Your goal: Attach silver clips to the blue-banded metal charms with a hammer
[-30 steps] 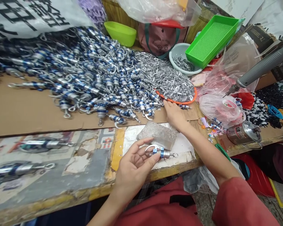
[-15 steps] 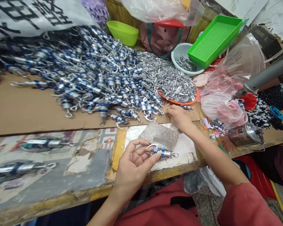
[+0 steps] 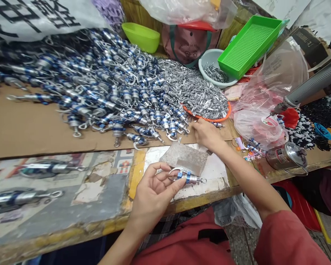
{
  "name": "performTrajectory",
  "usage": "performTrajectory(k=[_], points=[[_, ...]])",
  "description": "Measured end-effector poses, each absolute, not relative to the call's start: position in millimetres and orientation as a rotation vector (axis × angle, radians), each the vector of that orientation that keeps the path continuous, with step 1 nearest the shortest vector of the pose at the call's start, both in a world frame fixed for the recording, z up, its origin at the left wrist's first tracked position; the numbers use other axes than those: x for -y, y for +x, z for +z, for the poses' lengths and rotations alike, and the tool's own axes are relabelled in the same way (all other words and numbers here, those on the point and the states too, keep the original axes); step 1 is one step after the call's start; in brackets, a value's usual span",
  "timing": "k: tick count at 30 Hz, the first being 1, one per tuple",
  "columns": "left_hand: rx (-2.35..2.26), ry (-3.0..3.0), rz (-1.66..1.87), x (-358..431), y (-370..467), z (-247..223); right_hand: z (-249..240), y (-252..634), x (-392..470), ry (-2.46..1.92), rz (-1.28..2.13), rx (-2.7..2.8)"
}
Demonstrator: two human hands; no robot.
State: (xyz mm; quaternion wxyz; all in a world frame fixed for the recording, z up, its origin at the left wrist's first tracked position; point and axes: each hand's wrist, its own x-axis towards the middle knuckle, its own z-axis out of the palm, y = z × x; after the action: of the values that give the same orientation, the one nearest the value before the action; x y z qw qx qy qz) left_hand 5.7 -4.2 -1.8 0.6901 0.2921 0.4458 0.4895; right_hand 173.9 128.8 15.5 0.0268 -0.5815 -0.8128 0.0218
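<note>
My left hand [image 3: 157, 189] pinches a small silver-and-blue metal piece [image 3: 187, 178] between thumb and fingers, above the worktop's front edge. The piece has a curved hook on one side and a ring at its right end. My right hand [image 3: 205, 133] reaches to the cardboard in front of an orange-rimmed tray [image 3: 221, 118], heaped with small flat metal plates [image 3: 201, 99]. Its fingers are bent and pressed together, pointing down; whatever is between them is hidden. Beneath the held piece lies a rough grey slab [image 3: 182, 156].
A big heap of similar silver-and-blue pieces [image 3: 118, 84] spreads over cardboard [image 3: 27, 129] at left. Behind the plates stand a pale bowl [image 3: 209, 59] of pins and a green basket [image 3: 251, 46]. At right are a hanging power screwdriver [image 3: 306, 90] and a metal mug [image 3: 285, 156].
My right hand has shifted slightly left and its fingers have drawn closer together near the tray. My left hand still holds the metal piece. The view has moved a little.
</note>
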Motion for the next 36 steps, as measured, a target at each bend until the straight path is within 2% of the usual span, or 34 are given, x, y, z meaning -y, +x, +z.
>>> performTrajectory(k=[6, 11, 13, 19, 25, 36], points=[[-0.998, 0.648, 1.087, 3.8, 5.9, 0.1, 24.0, 194.7, -108.4, -1.603, 0.107, 2.351], [-0.966, 0.639, 1.085, 4.7, 5.8, -0.6, 43.6, 187.5, -49.4, -0.963, 0.329, 2.329], [-0.964, 0.653, 1.09, 4.9, 5.5, -0.5, 45.7, 181.2, -34.0, -0.892, 0.321, 2.364], [-0.941, 0.672, 1.093, 2.9, 5.2, -0.2, 48.5, 175.4, -28.8, -0.987, 0.255, 2.501], [-0.964, 0.66, 1.077, -1.4, 3.8, -0.6, 55.2, 186.1, -28.3, -1.071, 0.507, 2.528], [-0.957, 0.674, 1.084, -1.0, 4.3, 1.2, 45.5, 170.5, -41.6, -1.1, 0.646, 2.467]])
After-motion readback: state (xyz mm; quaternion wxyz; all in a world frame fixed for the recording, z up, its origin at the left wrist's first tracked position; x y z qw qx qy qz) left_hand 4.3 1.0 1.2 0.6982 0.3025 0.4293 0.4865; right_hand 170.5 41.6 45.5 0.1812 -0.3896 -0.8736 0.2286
